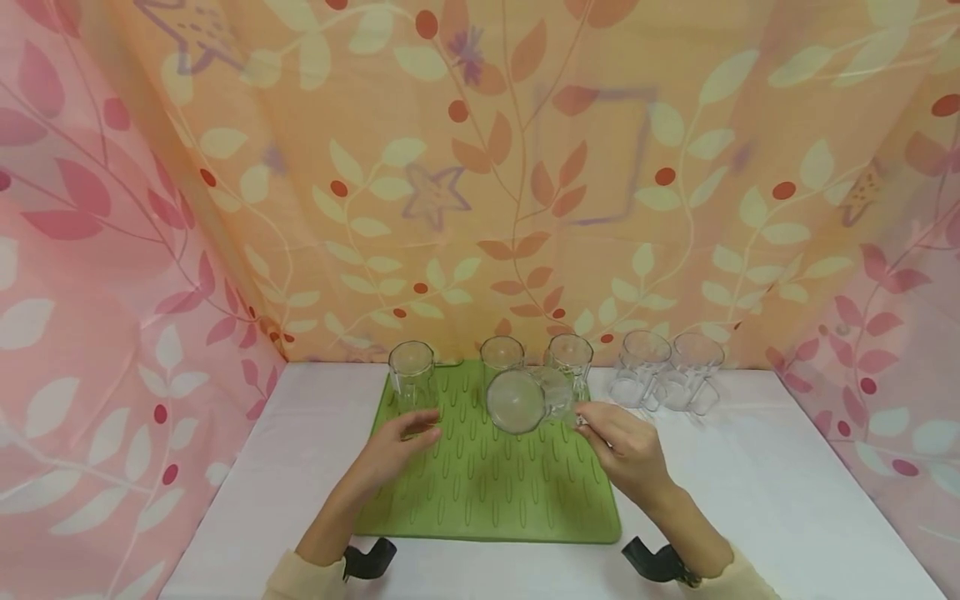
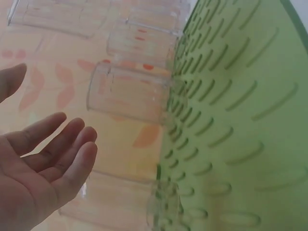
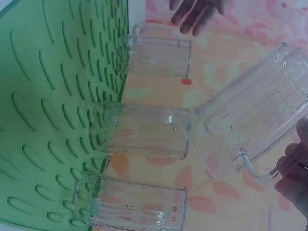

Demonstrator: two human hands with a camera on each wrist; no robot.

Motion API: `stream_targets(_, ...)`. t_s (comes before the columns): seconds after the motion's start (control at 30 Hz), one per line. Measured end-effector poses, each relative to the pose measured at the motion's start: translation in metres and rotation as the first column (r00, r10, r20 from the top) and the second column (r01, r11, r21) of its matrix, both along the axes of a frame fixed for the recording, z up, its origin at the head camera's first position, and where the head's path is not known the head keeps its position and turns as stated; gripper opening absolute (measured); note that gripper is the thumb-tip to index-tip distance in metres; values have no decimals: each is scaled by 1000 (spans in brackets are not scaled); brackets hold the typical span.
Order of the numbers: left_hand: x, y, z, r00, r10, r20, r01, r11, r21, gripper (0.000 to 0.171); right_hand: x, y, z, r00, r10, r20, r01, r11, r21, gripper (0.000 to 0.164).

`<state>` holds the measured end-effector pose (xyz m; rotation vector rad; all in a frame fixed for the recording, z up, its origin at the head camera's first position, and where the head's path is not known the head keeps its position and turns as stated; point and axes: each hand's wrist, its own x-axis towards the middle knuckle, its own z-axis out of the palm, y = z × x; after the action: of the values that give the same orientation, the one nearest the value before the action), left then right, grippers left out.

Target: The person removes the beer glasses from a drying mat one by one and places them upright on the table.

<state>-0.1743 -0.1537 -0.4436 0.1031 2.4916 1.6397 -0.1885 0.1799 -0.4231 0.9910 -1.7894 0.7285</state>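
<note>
My right hand (image 1: pixel 628 450) grips a clear glass mug (image 1: pixel 516 402) by its handle. It is held tilted on its side above the green mat (image 1: pixel 487 500); in the right wrist view the tilted mug (image 3: pixel 250 115) slants across the right half, fingers at its handle. My left hand (image 1: pixel 393 450) is empty, its fingers loosely extended and apart, in front of an upright glass mug (image 1: pixel 412 379) at the mat's back left. Two more upright mugs, a middle mug (image 1: pixel 501 354) and a right mug (image 1: pixel 572 358), stand along the mat's back edge, partly hidden behind the held one.
Two further glass mugs, one (image 1: pixel 643 367) beside another (image 1: pixel 693 371), stand on the white table (image 1: pixel 750 500) right of the mat. Behind the table hangs a floral curtain (image 1: pixel 517 167), with pink fabric (image 1: pixel 82 333) on the left side.
</note>
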Motion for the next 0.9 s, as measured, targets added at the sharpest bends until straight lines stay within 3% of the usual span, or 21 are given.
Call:
stream_targets(0.2,-10,11,9,999,-36,-11,36,998,44,52,-1,-4,-3,994,41,-98,-38,999,27,30)
stream_targets(0.47,-26,28,20,996,-89,5,87,980,180,59,-1,-9,-3,976,88,-198,-77,995,63,28)
stream_targets(0.73,-41,37,26,989,-131,75,107,959,264,61,2,-14,0,951,94,-295,-55,989,136,27)
stream_targets(0.9,-48,39,27,966,-228,122,190,946,264,61,2,-17,0,944,110,-311,-61,985,163,26)
